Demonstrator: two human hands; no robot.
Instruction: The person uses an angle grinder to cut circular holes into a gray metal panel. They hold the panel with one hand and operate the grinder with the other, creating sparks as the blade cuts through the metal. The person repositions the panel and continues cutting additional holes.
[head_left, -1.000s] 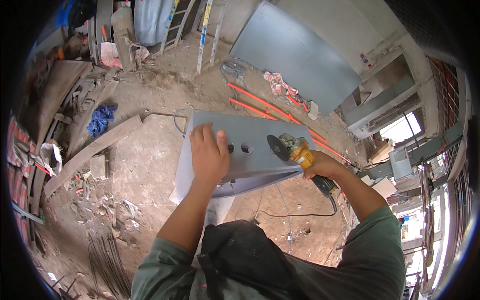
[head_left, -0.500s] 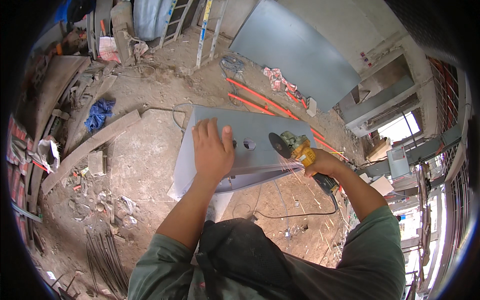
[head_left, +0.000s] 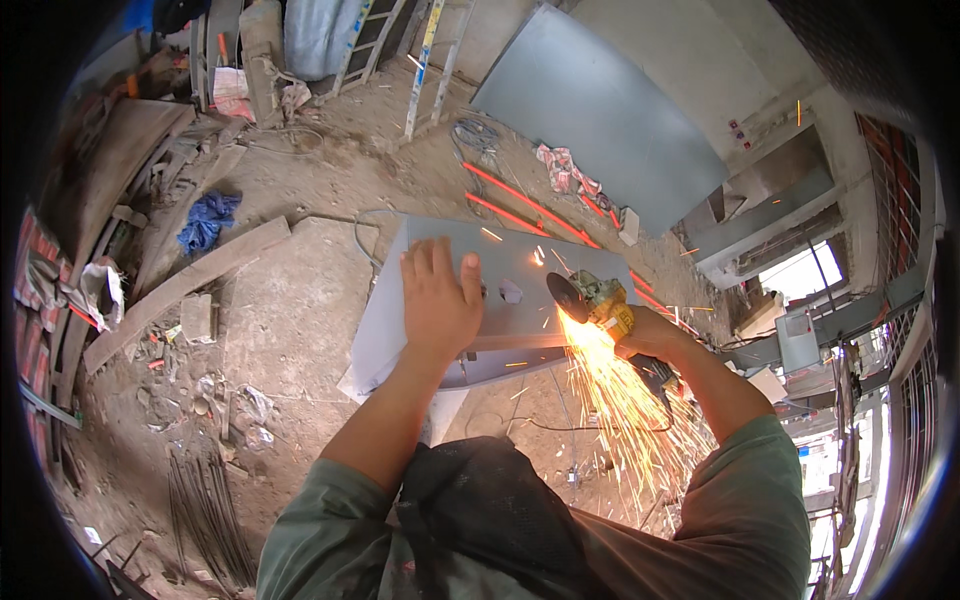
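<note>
At the left edge of the floor (head_left: 300, 320), a torn pale sack (head_left: 103, 290) lies by the rubble. Next, a long wooden plank (head_left: 190, 290) slants across it, a small block (head_left: 197, 317) just on its near side and a crumpled blue bundle (head_left: 208, 222) just beyond. A bunch of thin rods (head_left: 205, 525) lies toward the floor's near left corner.

Your left hand (head_left: 440, 300) lies palm down on the left part of the grey metal box (head_left: 525, 257), fingers straight and slightly parted, the thumb apart from them; it rests on the top and grips nothing. The box is in front of you, slightly askew, its near side open. Just right of your thumb, the top has a round hole (head_left: 511, 291). Past the box's far edge, red pipes (head_left: 530, 215) lie on the floor.

Toward the box's right end, the dark disc (head_left: 567, 297) of your yellow angle grinder (head_left: 608, 305) stands at the near edge of the top; glare hides the exact contact. Bright sparks (head_left: 640, 430) spray from there toward you and the floor's near right. Your right hand (head_left: 648, 332) is wrapped around the grinder's body, fingers closed on it.
</note>
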